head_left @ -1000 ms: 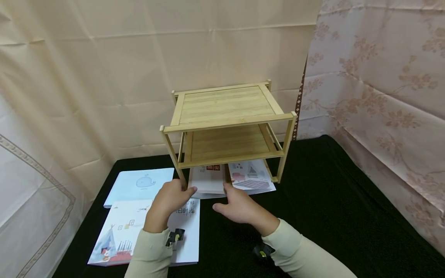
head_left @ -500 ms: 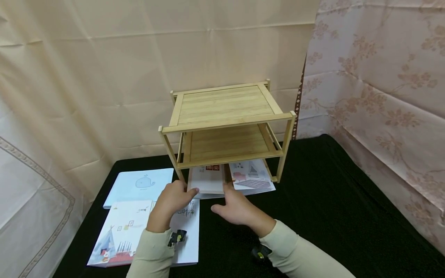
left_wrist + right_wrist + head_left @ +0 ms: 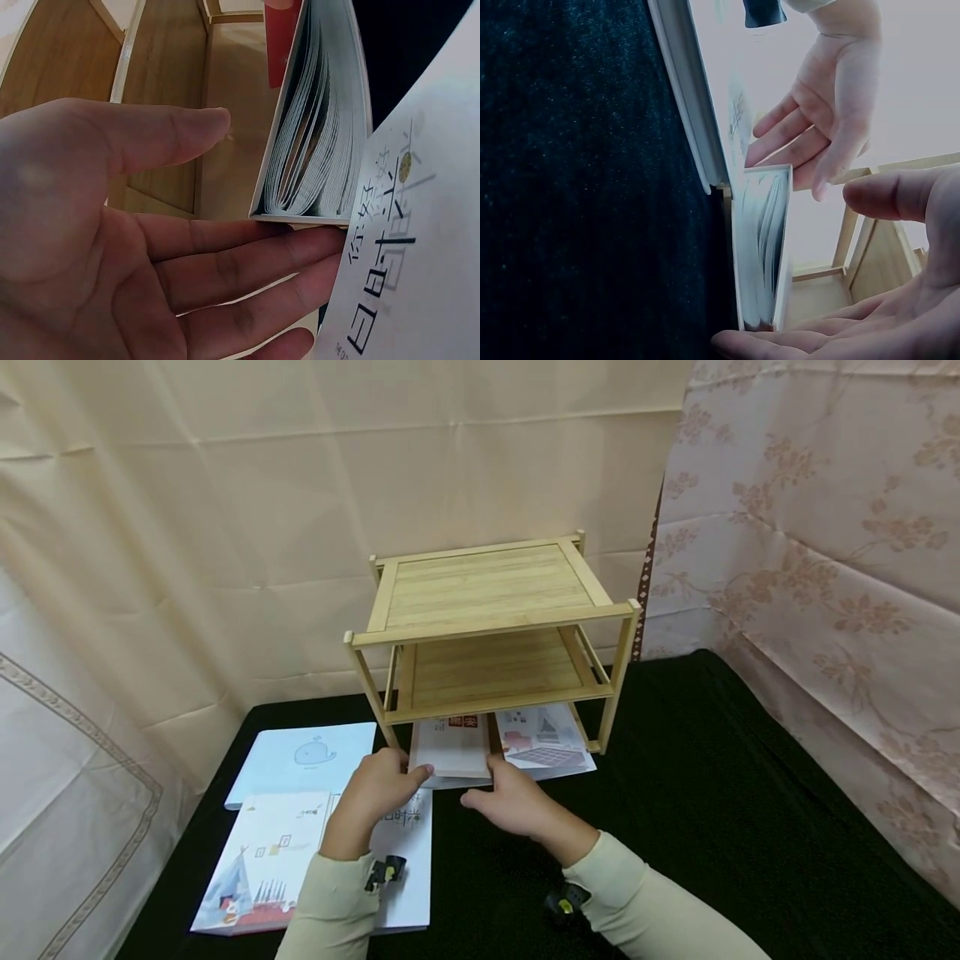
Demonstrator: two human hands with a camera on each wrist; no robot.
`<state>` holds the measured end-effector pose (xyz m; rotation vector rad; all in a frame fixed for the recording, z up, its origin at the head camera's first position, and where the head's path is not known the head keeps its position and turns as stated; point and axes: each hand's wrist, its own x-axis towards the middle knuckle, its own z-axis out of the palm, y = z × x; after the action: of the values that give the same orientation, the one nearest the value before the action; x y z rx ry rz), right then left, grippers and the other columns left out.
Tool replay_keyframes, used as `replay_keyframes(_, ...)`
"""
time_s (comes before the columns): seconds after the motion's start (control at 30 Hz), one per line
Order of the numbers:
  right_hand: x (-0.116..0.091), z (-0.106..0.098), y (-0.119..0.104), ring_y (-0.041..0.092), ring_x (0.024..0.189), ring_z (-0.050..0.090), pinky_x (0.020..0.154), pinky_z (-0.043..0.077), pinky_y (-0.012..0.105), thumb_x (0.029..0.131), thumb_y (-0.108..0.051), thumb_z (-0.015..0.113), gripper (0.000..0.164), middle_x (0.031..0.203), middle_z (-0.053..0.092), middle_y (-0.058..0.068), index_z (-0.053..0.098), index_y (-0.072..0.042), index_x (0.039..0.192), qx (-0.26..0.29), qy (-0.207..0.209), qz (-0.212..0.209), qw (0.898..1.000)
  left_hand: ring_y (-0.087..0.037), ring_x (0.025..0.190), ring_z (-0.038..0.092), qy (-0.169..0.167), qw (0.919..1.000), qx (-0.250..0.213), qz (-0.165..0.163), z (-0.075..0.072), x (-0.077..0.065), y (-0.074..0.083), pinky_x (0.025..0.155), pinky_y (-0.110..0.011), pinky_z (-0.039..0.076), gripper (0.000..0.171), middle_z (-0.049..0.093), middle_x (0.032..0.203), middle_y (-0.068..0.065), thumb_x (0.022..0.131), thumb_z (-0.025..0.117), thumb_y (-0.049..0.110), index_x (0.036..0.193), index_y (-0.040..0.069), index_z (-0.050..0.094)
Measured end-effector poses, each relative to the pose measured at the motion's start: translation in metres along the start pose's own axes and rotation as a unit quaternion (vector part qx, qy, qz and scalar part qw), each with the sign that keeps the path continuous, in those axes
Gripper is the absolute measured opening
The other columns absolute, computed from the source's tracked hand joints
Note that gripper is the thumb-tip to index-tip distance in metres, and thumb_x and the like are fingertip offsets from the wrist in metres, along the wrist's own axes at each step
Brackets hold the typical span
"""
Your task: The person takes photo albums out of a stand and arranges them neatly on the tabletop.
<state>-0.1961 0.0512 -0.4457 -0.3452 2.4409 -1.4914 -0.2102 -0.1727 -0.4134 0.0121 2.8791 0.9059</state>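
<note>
Two hands at the middle of the frame, one on either side of the white book (image 3: 450, 756)! It sits just below centre, near end poking out from under the rack's lower visible panel, its far end hidden. Left hand (image 3: 378, 785): grip released, fingers straight along the book's left side, thumb standing clear, as the left wrist view shows. Over to the right hand (image 3: 513, 802), and that grip is loose too, fingers extended against the book's other side, thumb away from it. The page edges face the person.

Just to the right lies the picture book (image 3: 543, 743), a narrow brown strip showing between the two. The wooden rack (image 3: 487, 585) towers over both at centre, cream curtain (image 3: 262, 510) behind. Down at lower left on the black-covered desk (image 3: 690, 827), it's the whale book (image 3: 303, 760), the tent book (image 3: 255, 860) below it, and the title book (image 3: 405, 868) alongside, partly covered by the left forearm.
</note>
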Motion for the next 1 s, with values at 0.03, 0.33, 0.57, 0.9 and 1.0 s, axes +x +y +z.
replay_keyframes(0.03,0.000,0.000,0.000,0.046,0.139,0.049,0.115,0.040,0.060,0.092,-0.027,0.074,0.081,0.152,0.046,0.033,0.036,0.011,0.152,0.003,0.001,0.001,1.000,-0.022,0.065,0.060,0.000,1.0000,-0.002,0.001,0.000,0.000,0.000,0.054,-0.032,0.048,0.043,0.068,0.077,-0.009,0.095,0.071,0.039,0.104,-0.003,0.074)
replay_keyframes(0.33,0.000,-0.008,-0.004,0.043,0.140,0.050,0.115,0.042,0.056,0.094,-0.023,0.071,0.076,0.153,0.048,0.029,0.038,0.010,0.153,0.018,0.015,-0.003,1.000,-0.021,0.065,0.062,0.004,0.9999,-0.007,0.013,-0.001,0.001,0.000,0.055,-0.032,0.049,0.042,0.068,0.078,-0.009,0.096,0.070,0.039,0.105,-0.001,0.074)
replay_keyframes(0.57,0.002,-0.021,-0.007,0.040,0.132,0.059,0.105,0.054,0.046,0.093,-0.014,0.070,0.057,0.151,0.048,0.031,0.053,0.011,0.142,0.026,0.046,-0.027,0.998,-0.020,0.077,0.067,0.015,0.9995,-0.016,0.022,-0.005,0.002,0.000,0.063,-0.035,0.055,0.049,0.074,0.096,-0.013,0.098,0.068,0.041,0.121,-0.001,0.071)
replay_keyframes(0.9,0.013,-0.037,0.001,0.038,0.105,0.074,0.079,0.064,0.034,0.097,-0.014,0.069,0.037,0.117,0.074,0.021,0.066,0.003,0.129,0.128,0.061,0.030,0.989,-0.024,0.094,0.069,0.030,0.9979,-0.053,0.021,-0.010,0.003,-0.001,0.078,-0.043,0.057,0.047,0.073,0.108,-0.013,0.104,0.057,0.041,0.128,0.002,0.066)
replay_keyframes(1.0,0.015,-0.040,0.004,0.038,0.101,0.075,0.076,0.064,0.034,0.098,-0.017,0.070,0.033,0.108,0.077,0.017,0.069,0.002,0.125,0.143,0.071,0.034,0.987,-0.020,0.080,0.068,0.040,0.9962,-0.076,0.013,-0.011,0.003,0.001,0.069,-0.036,0.055,0.040,0.073,0.092,-0.011,0.107,0.054,0.037,0.123,0.003,0.069)
